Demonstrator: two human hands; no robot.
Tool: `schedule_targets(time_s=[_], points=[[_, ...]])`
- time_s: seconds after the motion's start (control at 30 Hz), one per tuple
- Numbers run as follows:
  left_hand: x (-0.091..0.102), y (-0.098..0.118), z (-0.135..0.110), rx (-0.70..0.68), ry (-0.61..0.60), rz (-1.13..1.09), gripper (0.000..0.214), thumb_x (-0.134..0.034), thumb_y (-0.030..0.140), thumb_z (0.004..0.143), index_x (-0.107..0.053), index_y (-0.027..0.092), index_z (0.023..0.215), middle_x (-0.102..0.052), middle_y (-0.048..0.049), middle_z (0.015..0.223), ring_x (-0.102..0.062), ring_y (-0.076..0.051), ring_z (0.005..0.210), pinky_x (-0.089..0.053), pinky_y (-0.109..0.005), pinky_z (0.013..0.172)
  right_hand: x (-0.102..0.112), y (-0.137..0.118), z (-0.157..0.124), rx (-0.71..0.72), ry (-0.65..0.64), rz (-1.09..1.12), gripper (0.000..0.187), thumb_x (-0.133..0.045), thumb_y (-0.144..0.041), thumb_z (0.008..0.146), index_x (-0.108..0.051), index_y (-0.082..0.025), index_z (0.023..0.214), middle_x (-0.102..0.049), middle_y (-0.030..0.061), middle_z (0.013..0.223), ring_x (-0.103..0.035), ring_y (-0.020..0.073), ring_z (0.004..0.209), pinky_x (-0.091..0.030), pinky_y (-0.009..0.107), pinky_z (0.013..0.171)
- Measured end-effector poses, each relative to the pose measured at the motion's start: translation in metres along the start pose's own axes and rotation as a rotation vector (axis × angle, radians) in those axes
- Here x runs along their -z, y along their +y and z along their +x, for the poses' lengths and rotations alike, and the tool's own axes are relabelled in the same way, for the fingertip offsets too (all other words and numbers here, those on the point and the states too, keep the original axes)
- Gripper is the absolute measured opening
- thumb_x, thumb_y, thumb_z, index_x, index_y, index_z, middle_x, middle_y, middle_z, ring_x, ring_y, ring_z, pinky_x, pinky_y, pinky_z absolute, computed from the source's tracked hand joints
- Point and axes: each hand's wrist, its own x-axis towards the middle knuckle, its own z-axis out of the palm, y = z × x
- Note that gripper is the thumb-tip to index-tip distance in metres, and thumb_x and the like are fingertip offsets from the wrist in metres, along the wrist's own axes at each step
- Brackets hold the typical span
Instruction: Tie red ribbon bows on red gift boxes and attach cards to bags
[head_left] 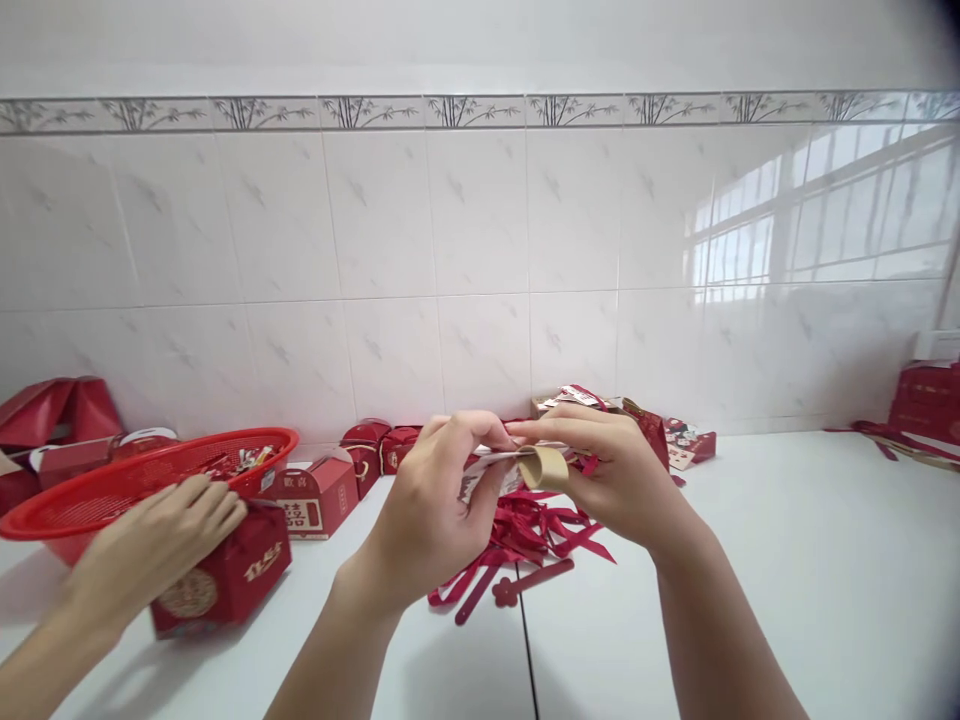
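In the middle of the view, my left hand (431, 510) and my right hand (611, 475) meet over the table. Between them is a partly folded piece of card with a pale edge (491, 458), mostly hidden by my fingers. A gold curled strip (546, 468) loops out beside my right fingers. My left thumb and fingers pinch the card from its left side. My right fingers are closed on its right side. Below my hands lies a pile of dark red ribbons (529, 535), with a flower-ended red strip (506, 592) at its front.
At left, another person's hand (169, 525) rests on a red gift box (244, 575), beside a red plastic basket (45, 522) holding small packets. A smaller red box (322, 497) stands behind. More boxes (686, 443) lie along the tiled wall, and a red bag (926, 405) stands far right.
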Motion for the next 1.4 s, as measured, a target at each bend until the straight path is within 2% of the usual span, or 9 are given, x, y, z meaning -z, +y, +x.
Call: schedule_targets(time_s=[0.23, 0.47, 0.73, 0.87, 1.07, 1.2, 1.3, 1.4], points=[[0.0, 0.0, 0.0, 0.051, 0.015, 0.043, 0.023, -0.058, 0.01, 0.08, -0.048, 0.022, 0.096, -0.064, 0.0, 0.083, -0.064, -0.014, 0.071, -0.052, -0.026, 0.063, -0.003, -0.002, 0.002, -0.01, 0.028, -0.004, 0.033, -0.055, -0.007, 0.079, -0.071, -0.028, 0.099, -0.065, 0.001, 0.081, -0.057, 0.0124, 0.07, -0.046, 0.026, 0.061], [-0.003, -0.005, 0.003, 0.059, -0.072, 0.058, 0.025, -0.057, 0.008, 0.079, -0.048, 0.022, 0.098, -0.065, 0.0015, 0.085, -0.063, -0.012, 0.076, -0.05, -0.022, 0.067, -0.003, 0.002, 0.004, -0.06, -0.019, -0.066, 0.018, -0.058, -0.005, 0.077, -0.068, -0.021, 0.078, -0.061, -0.0019, 0.067, -0.051, 0.0105, 0.062, -0.038, 0.024, 0.056], [-0.004, -0.009, 0.003, 0.053, -0.123, 0.074, 0.028, -0.054, 0.006, 0.078, -0.049, 0.022, 0.101, -0.065, 0.0008, 0.087, -0.062, -0.012, 0.078, -0.049, -0.022, 0.067, -0.005, 0.006, 0.005, -0.143, -0.087, -0.045, 0.014, -0.054, -0.006, 0.077, -0.056, -0.02, 0.08, -0.061, -0.0007, 0.078, -0.055, 0.0123, 0.072, -0.041, 0.023, 0.061], [-0.005, -0.01, 0.002, 0.103, -0.118, -0.022, 0.028, -0.055, 0.006, 0.078, -0.05, 0.021, 0.101, -0.065, -0.0002, 0.088, -0.063, -0.013, 0.082, -0.05, -0.023, 0.068, -0.006, 0.007, 0.004, -0.154, -0.059, -0.068, 0.014, -0.055, -0.007, 0.076, -0.051, -0.02, 0.077, -0.056, -0.0008, 0.076, -0.052, 0.0128, 0.07, -0.04, 0.025, 0.059], [-0.006, -0.007, 0.003, 0.188, -0.12, -0.189, 0.034, -0.054, 0.004, 0.076, -0.051, 0.022, 0.104, -0.065, 0.0004, 0.085, -0.064, -0.014, 0.079, -0.051, -0.025, 0.067, -0.007, 0.005, 0.003, -0.064, -0.006, -0.082, 0.02, -0.056, -0.002, 0.072, -0.047, -0.02, 0.072, -0.052, 0.0015, 0.088, -0.051, 0.0136, 0.076, -0.041, 0.027, 0.063], [-0.001, 0.0, 0.004, 0.26, -0.12, -0.321, 0.051, -0.057, 0.005, 0.075, -0.047, 0.024, 0.121, -0.066, -0.0008, 0.087, -0.064, -0.015, 0.079, -0.053, -0.028, 0.071, -0.006, 0.0, 0.003, -0.048, -0.001, 0.068, 0.019, -0.056, -0.004, 0.075, -0.046, -0.021, 0.073, -0.05, 0.0017, 0.089, -0.051, 0.0138, 0.079, -0.044, 0.027, 0.064], [0.004, 0.005, 0.006, 0.337, -0.112, -0.398, 0.057, -0.06, 0.007, 0.075, -0.044, 0.024, 0.127, -0.066, -0.0024, 0.091, -0.065, -0.017, 0.085, -0.053, -0.03, 0.078, -0.007, -0.004, 0.002, -0.1, -0.027, 0.211, 0.016, -0.055, -0.009, 0.079, -0.045, -0.021, 0.074, -0.049, 0.0022, 0.09, -0.051, 0.0136, 0.08, -0.047, 0.026, 0.062], [0.007, 0.008, 0.007, 0.43, -0.132, -0.504, 0.052, -0.062, 0.012, 0.077, -0.045, 0.025, 0.124, -0.065, -0.0028, 0.092, -0.065, -0.015, 0.076, -0.055, -0.027, 0.067, -0.009, -0.008, 0.002, -0.152, -0.031, 0.302, 0.015, -0.057, -0.014, 0.081, -0.045, -0.021, 0.075, -0.047, 0.0028, 0.091, -0.051, 0.0143, 0.084, -0.049, 0.025, 0.06]])
